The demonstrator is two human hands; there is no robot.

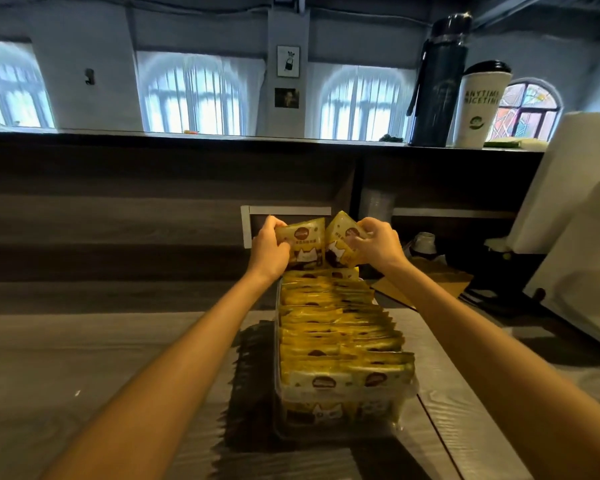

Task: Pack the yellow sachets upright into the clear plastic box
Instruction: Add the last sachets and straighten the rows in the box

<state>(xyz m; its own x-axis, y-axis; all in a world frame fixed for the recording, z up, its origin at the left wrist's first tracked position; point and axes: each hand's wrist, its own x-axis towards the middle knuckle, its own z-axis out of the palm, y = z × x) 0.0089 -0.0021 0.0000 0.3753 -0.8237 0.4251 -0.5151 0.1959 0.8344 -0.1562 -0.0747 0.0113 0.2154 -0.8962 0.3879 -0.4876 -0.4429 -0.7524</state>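
so left hand [269, 249] and right hand [378, 247] each pinch a sachet [307, 244] at 12 o'clock of the box [277, 375]; looks light, floppy, grab the edges

Plastic box [326, 432] on counter [84, 375], 2 rows of packed sachets [340, 327] upright in it, left hand [269, 251] and right hand [378, 245] holding 2 loose sachets [305, 242] side by side over its far end, flask [439, 84] left of cup [480, 105] on ledge [187, 136] behind.

Bright arched windows [194, 98] in a grey wall [84, 46] above a dark wooden counter [118, 202].
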